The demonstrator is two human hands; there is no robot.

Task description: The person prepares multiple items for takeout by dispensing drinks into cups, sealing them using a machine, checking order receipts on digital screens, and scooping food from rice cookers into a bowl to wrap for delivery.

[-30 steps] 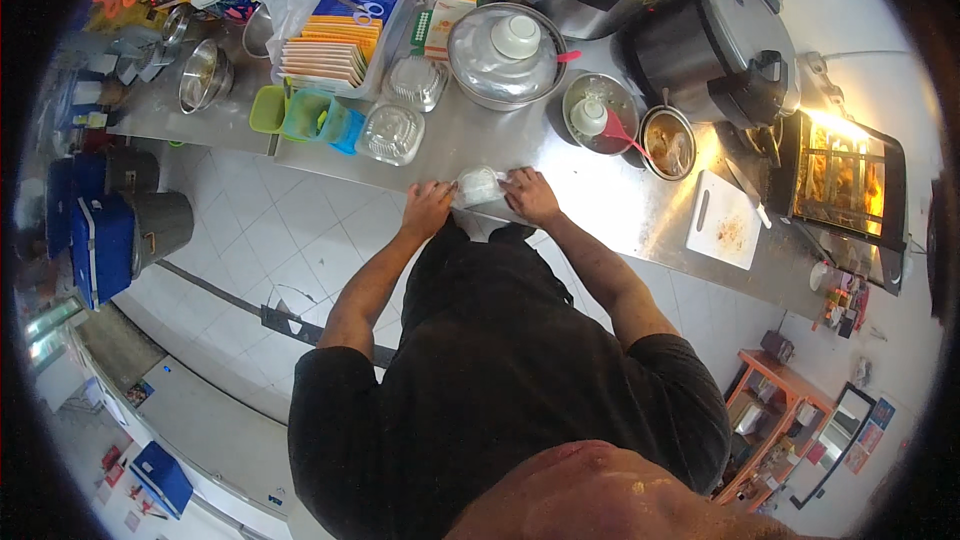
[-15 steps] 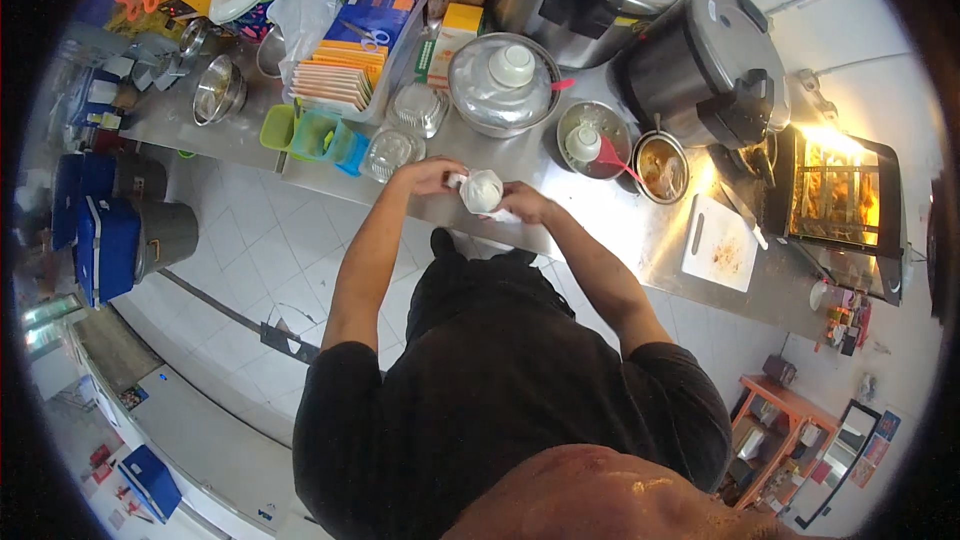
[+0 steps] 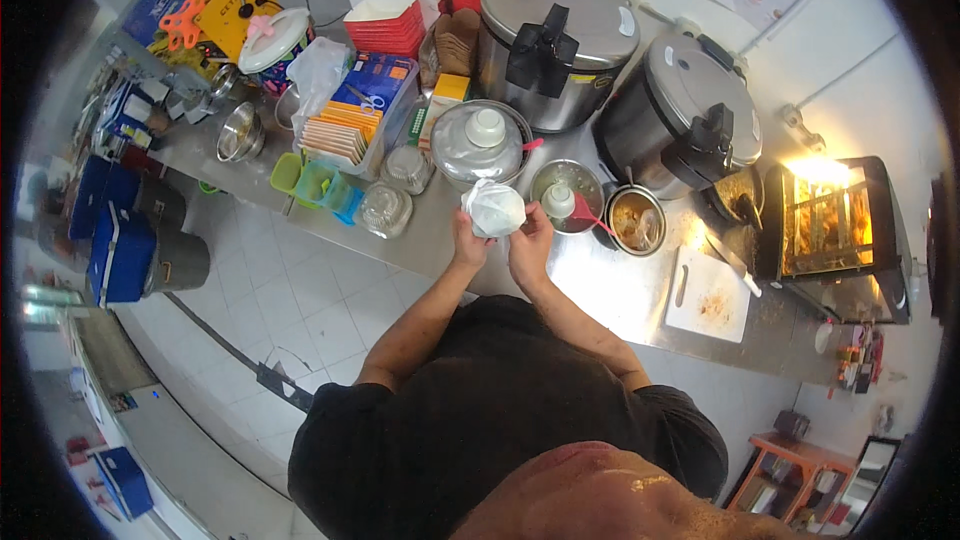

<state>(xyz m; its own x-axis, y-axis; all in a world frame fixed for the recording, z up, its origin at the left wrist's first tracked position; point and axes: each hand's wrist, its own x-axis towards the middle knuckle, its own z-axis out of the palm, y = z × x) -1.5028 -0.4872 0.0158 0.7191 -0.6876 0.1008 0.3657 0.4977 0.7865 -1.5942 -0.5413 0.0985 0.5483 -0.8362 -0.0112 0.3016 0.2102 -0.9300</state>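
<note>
Over the counter's front edge, both hands hold a white, crumpled, rounded bundle (image 3: 494, 208) that looks like thin paper or plastic; what it contains, if anything, cannot be seen. My left hand (image 3: 470, 245) grips its lower left side. On the lower right, my right hand (image 3: 530, 243) pinches its edge with bent fingers. Just beyond stands a large lidded metal pot (image 3: 460, 145) with a small white bowl (image 3: 487, 127) on its lid. To the right of the hands, a metal pot (image 3: 545, 181) holds another white bowl (image 3: 558, 202) and a red ladle (image 3: 592, 217).
Two big steel cookers (image 3: 560, 50) (image 3: 672, 125) stand at the back. A white cutting board (image 3: 700, 305), a knife (image 3: 735, 265) and a lit glass display warmer (image 3: 830, 220) are on the right. Clear plastic containers (image 3: 384, 210) and a bin of envelopes (image 3: 345, 130) lie left.
The hands have come closer together beneath the bundle, which now looks wider and more spread at its top. The whole view has tilted up, showing more of the wall and cookers.
</note>
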